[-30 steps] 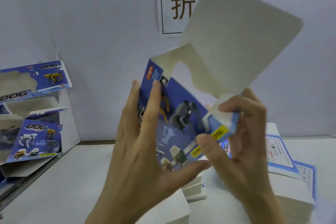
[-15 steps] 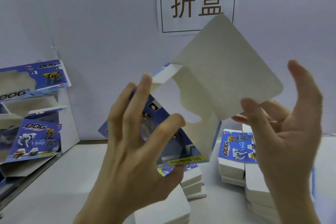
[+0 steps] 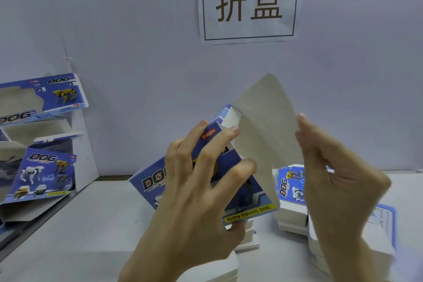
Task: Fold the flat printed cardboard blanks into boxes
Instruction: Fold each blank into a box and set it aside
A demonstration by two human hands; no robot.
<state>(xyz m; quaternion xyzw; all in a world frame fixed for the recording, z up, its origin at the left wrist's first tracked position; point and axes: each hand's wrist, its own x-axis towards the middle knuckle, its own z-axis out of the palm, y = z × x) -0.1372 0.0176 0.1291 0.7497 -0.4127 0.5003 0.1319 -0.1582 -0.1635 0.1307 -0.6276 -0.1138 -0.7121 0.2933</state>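
1. Now the left hand (image 3: pixel 194 194) holds the blue printed cardboard box blank (image 3: pixel 183 181) in the air above the white table (image 3: pixel 87 224), fingers spread over the printed front and the thumb pressing on that same face.
2. The right hand (image 3: pixel 338 181) is open, fingers together and straight, and it lies against the edge of the large grey unprinted flap (image 3: pixel 263 126); it pinches nothing that I can see.
3. I judge that the step is to fold this flap over toward the body of the box. To do it well, the right palm should push flat along the whole flap, so the crease bends on its scored line and not in the middle.
4. The left hand should keep firm, because thin cardboard twists easily when only one side is pushed.
5. Just under the hands stand stacks of flat blanks (image 3: pixel 290 213), near enough that a lowered box could knock them.
6. At the left side, finished blue boxes with the word DOG (image 3: pixel 43 171) lean on a shelf, well apart.
7. On the wall behind hangs a white paper sign (image 3: pixel 249 2).
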